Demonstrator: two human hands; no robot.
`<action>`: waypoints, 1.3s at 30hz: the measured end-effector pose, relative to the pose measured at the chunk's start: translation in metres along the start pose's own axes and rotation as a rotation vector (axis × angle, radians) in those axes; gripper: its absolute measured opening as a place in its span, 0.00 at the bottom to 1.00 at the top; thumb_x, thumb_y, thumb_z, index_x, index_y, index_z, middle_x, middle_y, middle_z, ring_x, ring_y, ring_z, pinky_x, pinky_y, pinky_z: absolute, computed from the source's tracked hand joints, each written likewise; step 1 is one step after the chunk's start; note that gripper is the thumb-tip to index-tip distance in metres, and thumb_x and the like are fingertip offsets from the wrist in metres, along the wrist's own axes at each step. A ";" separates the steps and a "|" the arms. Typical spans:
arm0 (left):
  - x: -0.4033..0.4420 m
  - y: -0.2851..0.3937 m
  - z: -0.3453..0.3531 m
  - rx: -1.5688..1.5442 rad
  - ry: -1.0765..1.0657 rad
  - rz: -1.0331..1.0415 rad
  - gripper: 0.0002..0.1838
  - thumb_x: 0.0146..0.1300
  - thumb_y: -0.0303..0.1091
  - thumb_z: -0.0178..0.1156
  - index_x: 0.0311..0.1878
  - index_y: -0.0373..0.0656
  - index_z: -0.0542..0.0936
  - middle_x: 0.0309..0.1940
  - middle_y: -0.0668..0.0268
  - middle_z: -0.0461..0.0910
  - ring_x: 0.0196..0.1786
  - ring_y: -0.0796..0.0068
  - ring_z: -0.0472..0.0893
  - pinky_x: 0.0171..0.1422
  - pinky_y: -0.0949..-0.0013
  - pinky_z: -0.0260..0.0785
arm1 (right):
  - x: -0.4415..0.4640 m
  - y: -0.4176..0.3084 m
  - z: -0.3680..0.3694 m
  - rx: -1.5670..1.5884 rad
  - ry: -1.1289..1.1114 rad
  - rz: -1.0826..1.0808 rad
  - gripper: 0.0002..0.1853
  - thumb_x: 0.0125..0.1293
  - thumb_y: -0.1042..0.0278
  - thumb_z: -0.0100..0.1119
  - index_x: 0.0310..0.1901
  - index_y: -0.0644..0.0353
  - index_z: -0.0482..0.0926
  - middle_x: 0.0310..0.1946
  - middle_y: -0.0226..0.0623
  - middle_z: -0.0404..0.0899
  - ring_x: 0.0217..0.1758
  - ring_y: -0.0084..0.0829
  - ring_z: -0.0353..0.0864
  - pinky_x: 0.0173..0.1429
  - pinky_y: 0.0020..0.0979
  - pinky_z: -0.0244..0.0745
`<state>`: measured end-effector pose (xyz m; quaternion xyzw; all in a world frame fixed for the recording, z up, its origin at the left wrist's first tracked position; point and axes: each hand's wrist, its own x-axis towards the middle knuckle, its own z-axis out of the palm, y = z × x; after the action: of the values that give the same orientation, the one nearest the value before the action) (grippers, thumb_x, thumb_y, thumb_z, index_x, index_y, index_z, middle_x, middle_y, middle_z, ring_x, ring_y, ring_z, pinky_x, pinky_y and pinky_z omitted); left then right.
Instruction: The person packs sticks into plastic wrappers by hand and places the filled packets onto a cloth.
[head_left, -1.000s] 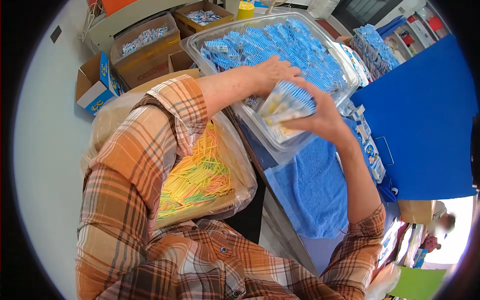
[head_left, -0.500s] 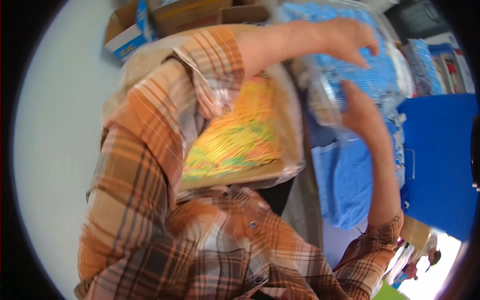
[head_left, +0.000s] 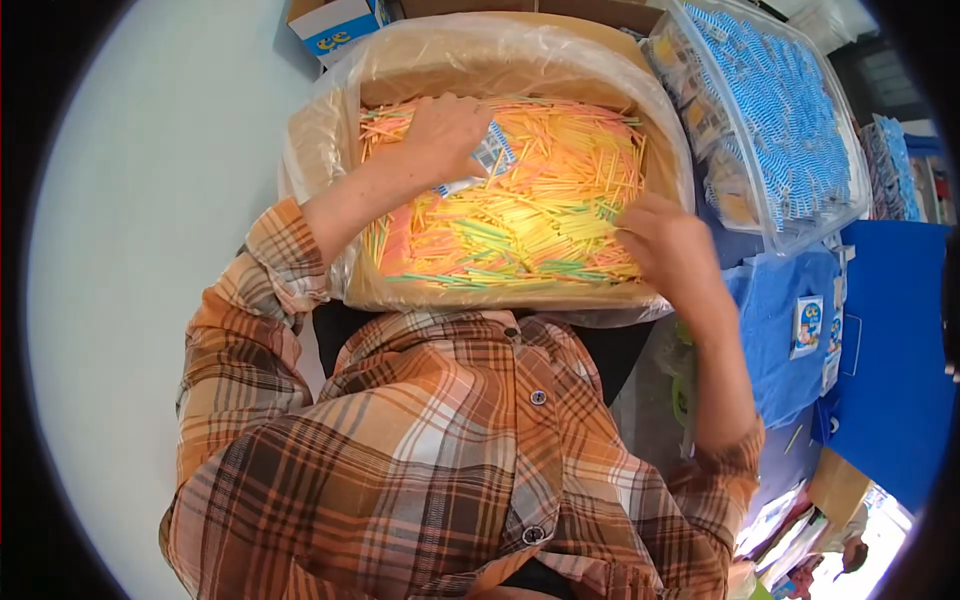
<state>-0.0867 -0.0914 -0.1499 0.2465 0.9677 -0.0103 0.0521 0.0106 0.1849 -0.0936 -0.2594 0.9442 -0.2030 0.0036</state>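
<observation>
My left hand (head_left: pixel 445 135) is over the upper left part of a lined box (head_left: pixel 510 300) full of thin yellow, orange, pink and green sticks (head_left: pixel 540 215). Its fingers are curled round a small blue-and-white packet (head_left: pixel 495 152), partly hidden under the palm, lying against the sticks. At the box's right side my right hand (head_left: pixel 665 245) has its fingers bent and closed at the edge of the sticks. What is between those fingertips is too small to make out.
A clear tub (head_left: pixel 765 215) of blue-striped packets (head_left: pixel 780 110) stands at the upper right. Below it, a blue towel (head_left: pixel 775 320) bears a small packet (head_left: pixel 808 325). A blue panel (head_left: pixel 900 350) is farther right. An open carton (head_left: pixel 340 35) stands at the upper left.
The view has swung so the stick box is central. Both hands have left the packet tub and come over the sticks; the left now has a packet, and the right has closed its fingers.
</observation>
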 end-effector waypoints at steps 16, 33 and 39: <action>-0.003 -0.015 0.015 -0.273 -0.014 -0.208 0.37 0.38 0.40 0.77 0.53 0.44 0.71 0.46 0.59 0.79 0.55 0.56 0.76 0.55 0.49 0.64 | 0.050 0.020 0.083 -0.392 -0.384 -0.356 0.05 0.52 0.79 0.55 0.28 0.62 0.80 0.31 0.43 0.79 0.38 0.39 0.83 0.43 0.35 0.78; -0.010 -0.027 -0.007 -0.564 0.178 -0.110 0.09 0.61 0.36 0.61 0.39 0.42 0.81 0.27 0.62 0.81 0.31 0.65 0.80 0.37 0.62 0.70 | 0.044 0.027 0.069 -0.242 -0.225 -0.223 0.03 0.49 0.79 0.56 0.25 0.66 0.79 0.29 0.48 0.80 0.33 0.43 0.82 0.39 0.36 0.78; -0.012 0.008 -0.010 -1.326 0.164 -0.008 0.11 0.66 0.35 0.59 0.34 0.36 0.80 0.24 0.71 0.81 0.28 0.84 0.75 0.34 0.72 0.70 | 0.031 0.023 0.026 0.910 0.054 0.468 0.06 0.56 0.75 0.62 0.24 0.66 0.79 0.20 0.32 0.78 0.20 0.24 0.75 0.23 0.23 0.70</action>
<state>-0.0738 -0.0896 -0.1383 0.1586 0.7710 0.6053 0.1187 -0.0249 0.1778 -0.1232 -0.0081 0.7927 -0.5940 0.1370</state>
